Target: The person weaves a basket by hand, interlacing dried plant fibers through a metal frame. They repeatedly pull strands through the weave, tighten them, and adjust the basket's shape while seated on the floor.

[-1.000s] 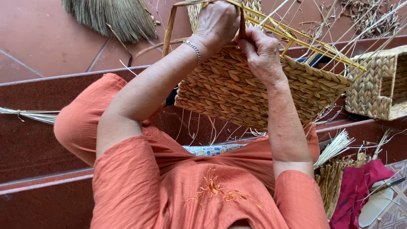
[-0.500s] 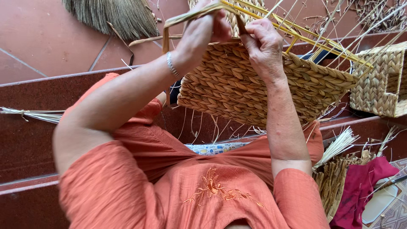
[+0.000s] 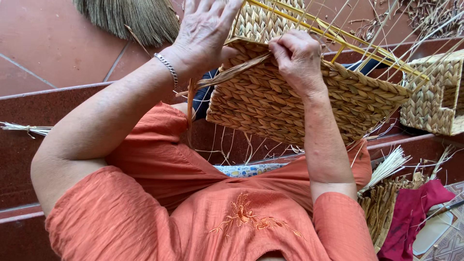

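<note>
A half-woven basket (image 3: pixel 290 104) of pale braided fibre rests on my lap, with a yellow frame (image 3: pixel 338 46) and thin upright stakes rising from its rim. My right hand (image 3: pixel 297 58) is closed at the rim, pinching a flat brown fibre strand (image 3: pixel 227 75) that runs down to the left. My left hand (image 3: pixel 205 29), with a silver bracelet on its wrist, is at the basket's left corner. Its fingers are spread and nothing shows in them. The strand passes under that wrist and hangs loose.
A finished woven basket (image 3: pixel 435 96) stands at the right. A bundle of dried grass (image 3: pixel 130 17) lies on the red tiled floor at the top left. Fibre bundles (image 3: pixel 382 203) and a dark red cloth (image 3: pixel 411 217) lie at the lower right. A small straw bunch (image 3: pixel 24 128) lies at the left.
My left hand has let go of the rim and spread its fingers. The strand now stretches out to the left from my right hand's pinch. The basket sits closer in view.
</note>
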